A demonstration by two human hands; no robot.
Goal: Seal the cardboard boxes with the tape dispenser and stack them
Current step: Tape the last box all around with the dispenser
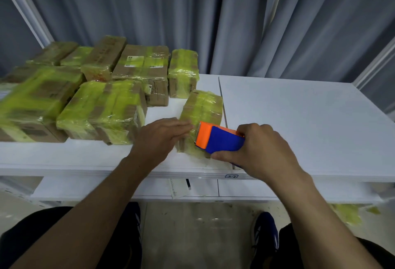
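Taped box (201, 115) near tabletop (299, 119) front edge, bare surface rightward, left hand (159, 140) flat on it, right hand (258, 151) gripping tape dispenser (218, 139)

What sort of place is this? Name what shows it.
Probably a parcel-packing station: cardboard boxes wrapped in yellow-green tape crowd a white table, the right hand holds an orange-and-blue tape dispenser, grey curtains hang behind.

Left hand (162, 138) touches box (202, 106); right hand (259, 151) holds dispenser (220, 140) (orange-blue).
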